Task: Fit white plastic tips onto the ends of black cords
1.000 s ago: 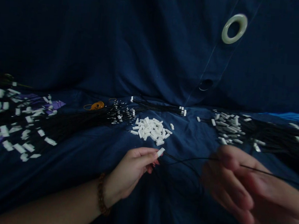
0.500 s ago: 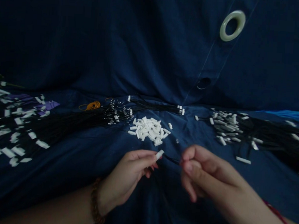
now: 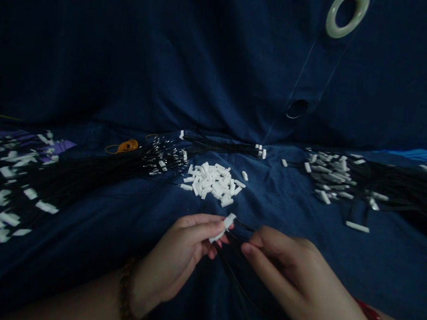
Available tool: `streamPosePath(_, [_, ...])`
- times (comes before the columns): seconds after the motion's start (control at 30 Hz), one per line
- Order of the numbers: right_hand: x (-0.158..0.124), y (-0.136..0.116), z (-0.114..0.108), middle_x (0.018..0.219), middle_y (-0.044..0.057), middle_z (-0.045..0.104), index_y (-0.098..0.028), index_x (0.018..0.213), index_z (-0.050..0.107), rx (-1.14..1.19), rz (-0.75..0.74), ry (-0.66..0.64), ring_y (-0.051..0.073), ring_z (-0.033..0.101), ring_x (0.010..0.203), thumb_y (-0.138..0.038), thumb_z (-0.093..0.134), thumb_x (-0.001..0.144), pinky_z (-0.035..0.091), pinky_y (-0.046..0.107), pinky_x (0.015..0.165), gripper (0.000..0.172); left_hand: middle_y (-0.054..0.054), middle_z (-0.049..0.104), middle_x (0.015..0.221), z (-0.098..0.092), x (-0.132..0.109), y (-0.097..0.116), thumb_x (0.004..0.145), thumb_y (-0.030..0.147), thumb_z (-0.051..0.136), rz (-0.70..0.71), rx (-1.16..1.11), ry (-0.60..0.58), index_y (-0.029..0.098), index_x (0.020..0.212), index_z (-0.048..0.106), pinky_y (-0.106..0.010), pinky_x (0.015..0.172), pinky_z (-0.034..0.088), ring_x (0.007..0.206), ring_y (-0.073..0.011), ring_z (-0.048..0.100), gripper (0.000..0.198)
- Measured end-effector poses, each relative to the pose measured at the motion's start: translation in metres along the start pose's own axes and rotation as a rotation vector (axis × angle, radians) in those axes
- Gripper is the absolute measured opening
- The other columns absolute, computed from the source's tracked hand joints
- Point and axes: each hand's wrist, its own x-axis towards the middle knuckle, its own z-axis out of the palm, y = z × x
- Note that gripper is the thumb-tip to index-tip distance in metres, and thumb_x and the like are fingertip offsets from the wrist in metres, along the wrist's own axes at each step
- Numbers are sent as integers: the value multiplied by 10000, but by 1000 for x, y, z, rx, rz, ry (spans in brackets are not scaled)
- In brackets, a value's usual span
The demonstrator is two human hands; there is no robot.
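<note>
Dark blue cloth (image 3: 133, 52) hangs in folds at the back and spreads out below, dimly lit from where I stand. Well to the left of the grip of the left hand (image 3: 181, 250), loose-looking white ends (image 3: 47, 207) are strewn about a purple piece (image 3: 63, 149) and a thick spread of black wires (image 3: 88, 175); a small orange thing with a loop (image 3: 127, 146) sits beyond those wires, too dim for me to name. That left hand, a beaded bracelet (image 3: 127, 290) at its wrist, has thumb and fingers closed on a white connector (image 3: 228, 221), which slants up to the right; I can't tell if it is one piece or two. Just beyond this grip lies a heap of white connectors (image 3: 212, 179), and behind the heap a thinner black bundle (image 3: 221, 147). Black wire (image 3: 243, 226) runs from the held connector to the right hand (image 3: 293, 268), whose thumb and forefinger are bent near each other; whether they pinch it I can't tell. Past the right grip, more white-tipped wires (image 3: 338, 177) lie bunched, with blue strands (image 3: 418, 156) farther off.
</note>
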Motion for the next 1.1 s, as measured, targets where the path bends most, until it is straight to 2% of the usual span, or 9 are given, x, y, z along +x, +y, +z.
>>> streamPosePath(0.37, [2, 4, 0, 609, -10, 542, -192, 751, 522, 4, 12, -50, 99, 500, 524, -348, 346, 917, 316, 228, 498, 288, -26, 591, 728, -1, -1, 1, 729, 155, 588, -1, -24, -7, 132, 790, 682, -208, 587, 343, 661, -90, 492, 115])
streamPosePath(0.67, [-1, 0, 1, 583, -20, 515, -193, 729, 508, 14, 10, -42, 92, 484, 510, -349, 350, 914, 309, 227, 491, 289, -25, 591, 705, 0, 1, 1, 722, 170, 600, 6, 3, 10, 136, 786, 691, -202, 568, 335, 650, -91, 492, 116])
streamPosePath(0.87, [0, 0, 3, 583, -23, 523, -195, 734, 500, -1, 6, -27, 88, 490, 500, -337, 346, 918, 299, 227, 482, 279, -20, 588, 689, 1, 1, -1, 721, 228, 616, 36, 97, 32, 147, 796, 694, -196, 559, 331, 644, -90, 484, 135])
streamPosePath(1.1, [5, 3, 8, 662, 0, 566, -194, 792, 490, -193, -37, 24, 121, 521, 562, -292, 361, 901, 315, 231, 500, 196, -30, 610, 728, 4, 0, -5, 727, 259, 611, 90, 230, 42, 148, 870, 692, -212, 567, 349, 644, -99, 475, 200])
